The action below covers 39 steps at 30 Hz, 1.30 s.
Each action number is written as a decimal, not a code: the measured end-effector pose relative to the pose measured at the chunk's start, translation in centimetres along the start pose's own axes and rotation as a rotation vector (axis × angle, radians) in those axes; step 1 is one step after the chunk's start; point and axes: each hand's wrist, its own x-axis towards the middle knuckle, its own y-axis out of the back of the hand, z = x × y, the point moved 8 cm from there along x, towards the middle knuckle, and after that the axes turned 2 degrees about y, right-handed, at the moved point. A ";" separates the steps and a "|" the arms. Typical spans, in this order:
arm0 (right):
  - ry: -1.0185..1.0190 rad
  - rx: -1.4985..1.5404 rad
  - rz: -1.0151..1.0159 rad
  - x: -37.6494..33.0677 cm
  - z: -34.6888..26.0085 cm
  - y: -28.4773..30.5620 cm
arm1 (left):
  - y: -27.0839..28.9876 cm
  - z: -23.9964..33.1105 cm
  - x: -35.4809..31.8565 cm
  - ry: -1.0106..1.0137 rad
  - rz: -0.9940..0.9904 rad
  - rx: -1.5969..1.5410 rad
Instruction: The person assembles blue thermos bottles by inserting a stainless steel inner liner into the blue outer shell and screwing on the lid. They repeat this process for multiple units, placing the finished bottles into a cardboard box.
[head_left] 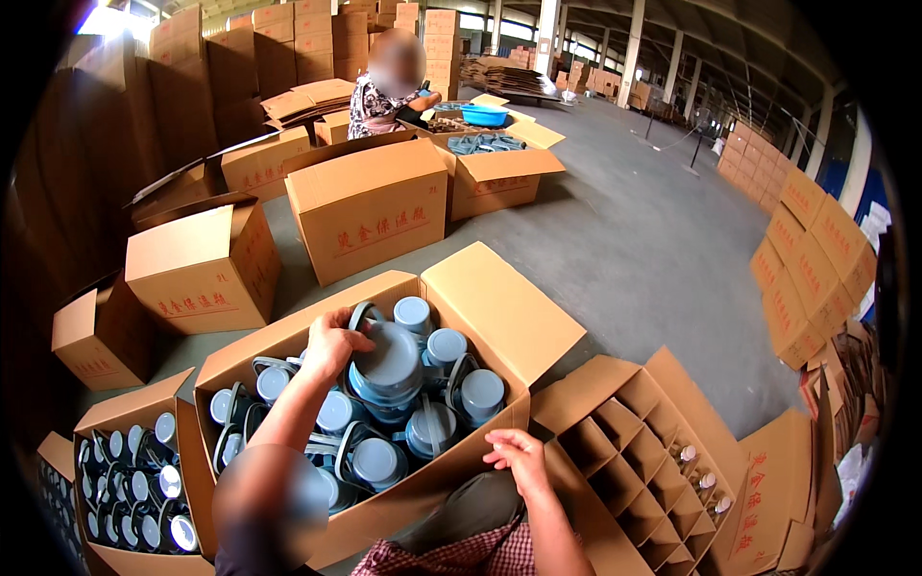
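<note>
My left hand [334, 346] grips the handle of a blue-grey thermos jug [389, 360] and holds it above the open carton [312, 309] in front of me. The jug's round, flat end faces up. Below and around it, more blue-grey jugs [379, 463] with dark handles stand packed in the carton. Beside that carton's right edge, my right hand [519, 456] hovers over my lap with its fingers loosely apart and nothing in them. A divided carton [615, 422] lies to its right, with several clear, shiny-necked bottles [706, 480] in its far-right cells.
At left stands another carton of jugs [139, 480]. Beyond are closed-looking cartons [370, 206] and an open one with jugs [495, 168]. A person [375, 106] sits near a blue basin [485, 115]. Stacked cartons [812, 254] line the right; grey floor [624, 230] runs between.
</note>
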 end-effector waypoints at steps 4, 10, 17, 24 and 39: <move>-0.083 0.237 0.056 0.1 -1.1 -0.2 | -3.9 9.6 -10.1 -0.106 -0.252 0.024; -0.138 0.610 0.056 1.0 -0.3 4.3 | -10.5 14.2 -24.0 -0.929 -0.774 0.335; 0.245 0.622 0.328 -2.4 -8.2 13.8 | -18.5 1.7 -32.9 -0.810 -1.586 0.385; 0.469 -0.199 0.138 -6.6 -16.7 13.2 | -23.2 -1.1 -34.4 -0.645 -1.776 0.388; 0.812 -0.420 0.170 -11.9 -21.6 8.8 | -32.0 5.8 -14.3 -0.231 -1.065 -0.592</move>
